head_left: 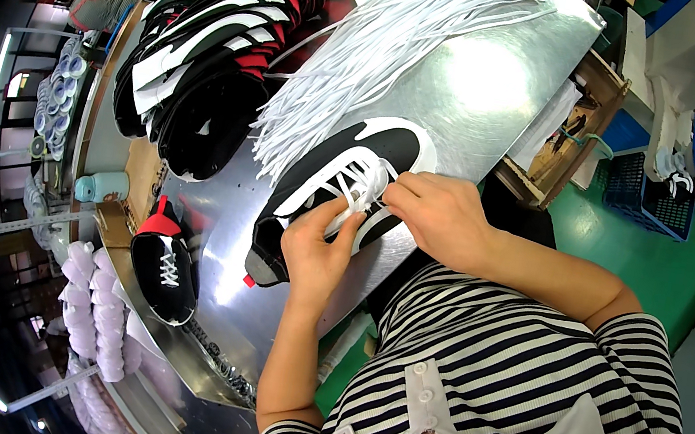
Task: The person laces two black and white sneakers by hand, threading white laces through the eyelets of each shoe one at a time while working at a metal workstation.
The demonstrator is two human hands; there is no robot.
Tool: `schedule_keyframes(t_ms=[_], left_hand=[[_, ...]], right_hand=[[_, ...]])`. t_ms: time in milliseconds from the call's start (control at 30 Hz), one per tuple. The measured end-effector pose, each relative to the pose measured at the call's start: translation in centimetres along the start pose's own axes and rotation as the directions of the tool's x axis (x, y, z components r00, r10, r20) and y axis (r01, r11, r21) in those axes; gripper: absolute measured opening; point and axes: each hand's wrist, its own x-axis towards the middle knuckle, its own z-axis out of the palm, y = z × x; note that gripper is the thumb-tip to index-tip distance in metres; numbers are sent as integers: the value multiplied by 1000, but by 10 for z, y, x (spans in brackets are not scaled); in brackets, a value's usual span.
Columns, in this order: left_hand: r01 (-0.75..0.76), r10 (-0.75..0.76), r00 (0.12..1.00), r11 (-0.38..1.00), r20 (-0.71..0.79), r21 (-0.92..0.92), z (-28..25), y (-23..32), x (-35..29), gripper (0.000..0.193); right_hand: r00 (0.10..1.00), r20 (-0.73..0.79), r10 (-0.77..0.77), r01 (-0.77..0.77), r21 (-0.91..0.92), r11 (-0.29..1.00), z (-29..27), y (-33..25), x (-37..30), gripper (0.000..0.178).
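A black and white shoe upper [389, 144] lies on the metal table, its toe end pointing up and to the right. White shoelace [352, 169] crosses in rows over its throat. My left hand [318, 244] is closed in a pinch on the lace near the ankle end of the rows. On the other side, my right hand [437, 217] pinches at the lace beside the eyelets, fingertips pressed together. A little beyond the shoe upper, a large bundle of loose white shoelaces [372, 54] spreads over the table.
Several black, white and red shoe uppers [219, 54] are stacked at the far left. One laced upper [167, 266] rests by the table's left edge. A wooden drawer [591, 119] juts out at right, near a blue crate [651, 201]. A pale green jar [102, 187] stands at left.
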Motion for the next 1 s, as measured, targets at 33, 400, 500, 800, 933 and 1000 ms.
schedule_keyframes(t_ms=[33,400,500,800,933,1000], left_hand=[[-21,20,1000,1000,-6,-1,0,-1,-1,21],[-83,99,988,989,-120,126,8,15,-20,15],[-167,203,969,958,-142,232,2,11,-29,14],[-365,428,895,864,-126,347,4,15,-33,14],[-352,449,876,846,-178,399,5,8,-38,5],[-364,463,871,831,-162,421,6,5,-40,7]], right_hand=[[1000,9,-2,2,-27,1000,1,-1,1,16],[987,162,-10,16,-37,999,-3,-8,4,33],[981,192,42,-46,14,999,-60,-10,-3,30],[892,414,-179,12,375,927,-27,-16,64,16],[863,409,-296,356,-78,931,-2,-10,55,28],[832,504,-233,378,-206,903,-5,-16,62,30]])
